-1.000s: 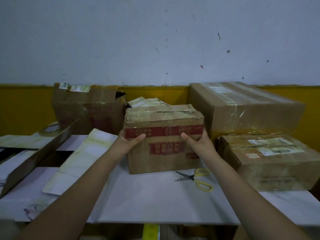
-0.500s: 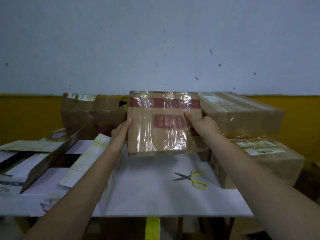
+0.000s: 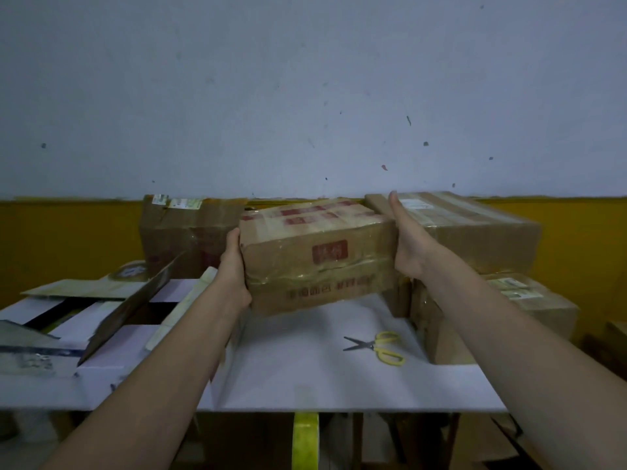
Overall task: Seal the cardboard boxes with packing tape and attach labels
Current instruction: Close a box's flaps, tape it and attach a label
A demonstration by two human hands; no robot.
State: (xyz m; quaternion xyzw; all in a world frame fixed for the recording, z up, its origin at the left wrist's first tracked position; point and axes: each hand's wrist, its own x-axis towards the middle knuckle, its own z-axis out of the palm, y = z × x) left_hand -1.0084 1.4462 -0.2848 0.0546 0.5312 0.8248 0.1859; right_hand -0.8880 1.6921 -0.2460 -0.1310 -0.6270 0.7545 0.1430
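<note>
A taped cardboard box (image 3: 315, 256) with red printed marks hangs tilted above the white table (image 3: 305, 381), clamped between my two hands. My left hand (image 3: 233, 268) presses against its left end, with the heel of the palm near the bottom corner. My right hand (image 3: 407, 242) lies flat on its right end, fingers straight and pointing away from me. Clear tape crosses the box's front and top. A roll of yellow-green tape (image 3: 305, 435) pokes up below the table's front edge.
Yellow-handled scissors (image 3: 376, 347) lie on the table, right of centre. A large taped box (image 3: 475, 228) sits on a labelled box (image 3: 515, 313) at the right. Another labelled box (image 3: 183, 232) stands at the back left. Flattened cardboard pieces (image 3: 101, 310) cover the left side.
The box has come off the table and turned, so another face now points at me. Both hands have shifted onto its two ends.
</note>
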